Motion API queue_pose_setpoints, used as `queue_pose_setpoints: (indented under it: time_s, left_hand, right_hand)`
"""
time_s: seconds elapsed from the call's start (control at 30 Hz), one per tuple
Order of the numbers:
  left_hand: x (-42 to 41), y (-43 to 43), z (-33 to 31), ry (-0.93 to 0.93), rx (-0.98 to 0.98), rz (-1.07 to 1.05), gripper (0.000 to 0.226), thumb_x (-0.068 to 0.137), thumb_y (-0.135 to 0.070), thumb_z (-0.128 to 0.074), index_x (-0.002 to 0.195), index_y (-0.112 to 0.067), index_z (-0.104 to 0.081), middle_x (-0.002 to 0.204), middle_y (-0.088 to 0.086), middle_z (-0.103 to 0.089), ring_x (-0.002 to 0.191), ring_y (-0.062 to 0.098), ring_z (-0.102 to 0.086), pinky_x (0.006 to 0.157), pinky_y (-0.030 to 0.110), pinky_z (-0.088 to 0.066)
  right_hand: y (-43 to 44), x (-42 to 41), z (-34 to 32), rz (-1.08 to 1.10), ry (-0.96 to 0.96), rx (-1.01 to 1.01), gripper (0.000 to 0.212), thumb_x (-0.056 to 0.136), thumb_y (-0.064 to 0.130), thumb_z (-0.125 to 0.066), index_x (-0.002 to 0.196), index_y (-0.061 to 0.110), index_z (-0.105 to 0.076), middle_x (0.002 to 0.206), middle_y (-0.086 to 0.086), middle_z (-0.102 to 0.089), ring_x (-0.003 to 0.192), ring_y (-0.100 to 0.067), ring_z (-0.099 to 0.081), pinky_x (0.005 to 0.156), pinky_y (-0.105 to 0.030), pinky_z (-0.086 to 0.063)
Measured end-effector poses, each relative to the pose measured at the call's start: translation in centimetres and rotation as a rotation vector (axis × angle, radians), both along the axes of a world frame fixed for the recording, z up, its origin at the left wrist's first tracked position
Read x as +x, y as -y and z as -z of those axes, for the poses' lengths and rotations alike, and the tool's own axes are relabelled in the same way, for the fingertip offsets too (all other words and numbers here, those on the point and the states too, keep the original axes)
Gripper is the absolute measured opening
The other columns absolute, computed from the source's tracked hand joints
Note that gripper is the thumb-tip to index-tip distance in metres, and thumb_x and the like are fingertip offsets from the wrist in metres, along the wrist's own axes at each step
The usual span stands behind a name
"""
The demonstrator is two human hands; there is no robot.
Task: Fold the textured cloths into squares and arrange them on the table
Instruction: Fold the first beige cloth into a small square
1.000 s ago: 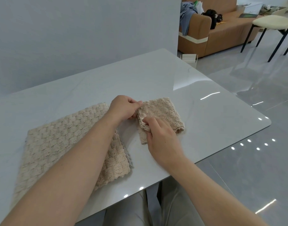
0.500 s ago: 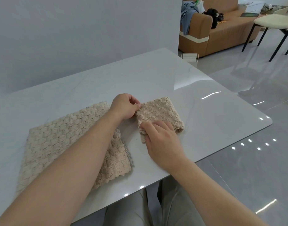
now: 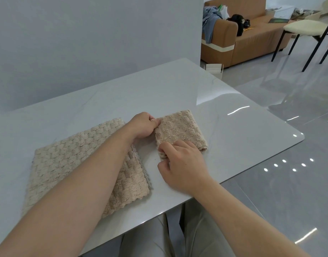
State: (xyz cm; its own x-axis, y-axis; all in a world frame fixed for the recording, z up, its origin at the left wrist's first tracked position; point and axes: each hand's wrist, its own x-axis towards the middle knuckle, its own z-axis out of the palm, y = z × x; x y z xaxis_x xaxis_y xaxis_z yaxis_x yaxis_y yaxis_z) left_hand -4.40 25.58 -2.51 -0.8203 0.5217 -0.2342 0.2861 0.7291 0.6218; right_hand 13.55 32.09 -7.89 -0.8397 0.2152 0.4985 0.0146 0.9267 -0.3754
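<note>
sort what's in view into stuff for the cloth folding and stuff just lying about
Job: small cloth, large cloth, table, left hand and right hand, both holding the small cloth.
Lying about: sofa, clothes, black bag, chair.

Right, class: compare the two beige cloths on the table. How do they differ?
The small cloth is folded into a compact square; the large cloth lies spread much wider. The left hand and right hand pinch the small cloth's edge; no hand grips the large cloth. Both are beige and bumpy.
</note>
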Motion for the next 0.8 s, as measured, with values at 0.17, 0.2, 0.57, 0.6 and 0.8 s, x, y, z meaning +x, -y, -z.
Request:
queue_pose_setpoints:
  time_s: [0.17, 0.2, 0.57, 0.6, 0.8]
  left_hand:
    - [2.4, -0.5, -0.6, 0.395, 0.453, -0.268, 0.010, 0.098, -0.013, -0.065, 0.089, -0.012, -0.059, 0.075, 0.006, -0.064, 0.063, 0.021, -0.062, 0.062, 0.031, -0.054]
    - [3.1, -0.7, -0.6, 0.441, 0.491, -0.304, 0.009, 0.097, -0.009, -0.066, 0.089, -0.010, -0.062, 0.074, 0.007, -0.065, 0.061, 0.021, -0.063, 0.059, 0.031, -0.054]
    - [5.7, -0.2, -3.9, -0.036, 0.668, -0.139, 0.008, 0.097, -0.018, -0.065, 0.098, -0.026, -0.065, 0.090, -0.004, -0.070, 0.081, 0.009, -0.067, 0.078, 0.028, -0.055]
    - [5.9, 0.3, -4.8, -0.126, 0.652, -0.077, 0.010, 0.098, -0.019, -0.064, 0.101, -0.029, -0.062, 0.086, -0.008, -0.066, 0.072, 0.002, -0.062, 0.072, 0.020, -0.052]
    - [5.4, 2.8, -7.7, -0.292, 0.595, 0.159, 0.012, 0.096, -0.022, -0.068, 0.105, -0.028, -0.063, 0.095, -0.003, -0.070, 0.086, 0.011, -0.065, 0.081, 0.029, -0.055]
  right_hand:
    - [-0.3, -0.3, 0.0, 0.021, -0.045, -0.041, 0.012, 0.086, 0.017, -0.048, 0.086, 0.014, -0.060, 0.058, 0.005, -0.054, 0.058, -0.021, -0.049, 0.064, -0.037, -0.045]
    - [-0.3, -0.3, 0.0, 0.021, -0.037, -0.052, 0.013, 0.087, 0.018, -0.047, 0.086, 0.014, -0.059, 0.060, 0.005, -0.055, 0.059, -0.021, -0.050, 0.065, -0.037, -0.046]
    - [-4.6, -0.3, -5.5, 0.224, -0.316, -0.484, 0.033, 0.084, 0.011, -0.063, 0.117, 0.017, -0.062, 0.114, 0.003, -0.060, 0.108, -0.018, -0.056, 0.096, -0.034, -0.047]
    - [-5.3, -0.4, -6.0, 0.248, -0.334, -0.458, 0.040, 0.083, 0.014, -0.065, 0.123, 0.018, -0.059, 0.122, -0.001, -0.055, 0.116, -0.020, -0.051, 0.100, -0.033, -0.043]
    - [-6.5, -0.7, -7.7, 0.074, -0.195, -0.463, 0.035, 0.082, 0.020, -0.070, 0.116, 0.025, -0.061, 0.124, 0.003, -0.052, 0.115, -0.011, -0.050, 0.093, -0.012, -0.037]
